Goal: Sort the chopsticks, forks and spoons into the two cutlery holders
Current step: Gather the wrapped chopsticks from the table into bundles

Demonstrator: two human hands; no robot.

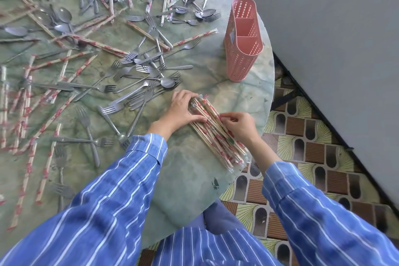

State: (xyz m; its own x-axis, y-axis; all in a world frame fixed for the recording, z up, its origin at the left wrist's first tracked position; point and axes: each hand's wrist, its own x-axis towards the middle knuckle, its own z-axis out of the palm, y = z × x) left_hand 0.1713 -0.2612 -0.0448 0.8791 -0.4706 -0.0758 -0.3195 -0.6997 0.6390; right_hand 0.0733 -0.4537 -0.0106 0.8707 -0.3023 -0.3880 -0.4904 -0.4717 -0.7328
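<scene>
While the left hand [183, 110] grips and the right hand [239, 125] pinches the bundle of plastic-wrapped wooden chopsticks [217, 136], it appears light, slippery, loose; best clasped mid-length.

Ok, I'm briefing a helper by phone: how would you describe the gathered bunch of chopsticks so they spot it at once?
On the round green table, look at the near right edge, on the person's side of the pink holder. The chopstick bundle lies there between the left hand and the right hand. Unlike the loose chopsticks scattered singly, these lie packed side by side.
</scene>
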